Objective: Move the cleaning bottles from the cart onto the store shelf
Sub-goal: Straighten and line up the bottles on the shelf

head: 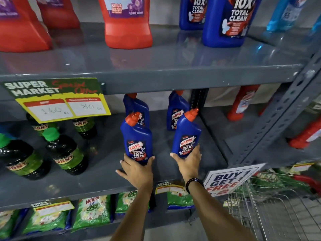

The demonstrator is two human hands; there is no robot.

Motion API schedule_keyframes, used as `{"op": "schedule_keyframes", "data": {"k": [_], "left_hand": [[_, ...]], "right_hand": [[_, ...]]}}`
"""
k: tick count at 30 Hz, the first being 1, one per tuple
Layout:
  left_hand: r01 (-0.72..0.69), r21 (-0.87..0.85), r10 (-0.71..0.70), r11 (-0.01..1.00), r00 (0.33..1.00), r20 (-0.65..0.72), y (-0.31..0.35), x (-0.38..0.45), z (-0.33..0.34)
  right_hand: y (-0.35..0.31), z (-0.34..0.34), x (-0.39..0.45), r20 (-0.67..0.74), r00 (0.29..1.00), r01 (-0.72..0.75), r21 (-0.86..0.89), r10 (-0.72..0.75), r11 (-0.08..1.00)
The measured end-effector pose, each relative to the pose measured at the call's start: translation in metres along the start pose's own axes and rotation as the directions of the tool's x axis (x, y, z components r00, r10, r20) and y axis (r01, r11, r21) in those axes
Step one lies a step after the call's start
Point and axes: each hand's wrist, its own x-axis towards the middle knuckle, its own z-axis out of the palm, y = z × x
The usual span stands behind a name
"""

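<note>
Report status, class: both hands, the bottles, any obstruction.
Left hand grips left blue red-capped bottle. Right hand grips right one. Both at grey metal shelf; nothing blocking.

Blue bottles read "HARPIC 10X TOTAL CLEAN"; yellow shelf tag "SUPER MARKET", 160, 80; white sign "BUY 1 GET 1 FREE".

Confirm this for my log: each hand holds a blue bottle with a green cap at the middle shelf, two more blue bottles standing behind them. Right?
Not quite. The caps are orange-red, not green, as the head view shows. The left hand and right hand each hold a blue bottle at the middle shelf, with two more blue bottles behind.
</note>
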Motion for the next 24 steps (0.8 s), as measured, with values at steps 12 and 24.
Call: {"op": "schedule_keyframes", "data": {"k": [12, 24], "left_hand": [[0.006, 0.094, -0.004, 0.996, 1.000, -0.025, -0.0001, 0.0009, 0.0058], [-0.002, 0.099, 0.006, 0.995, 0.999, -0.032, -0.0024, 0.0004, 0.0076]], "right_hand": [[-0.0020, 0.0067, -0.0014, -0.095, 0.993, 0.047, -0.181, -0.065, 0.982], [0.0004, 0.0074, 0.0001, -0.076, 0.995, 0.038, -0.223, -0.056, 0.974]]}}
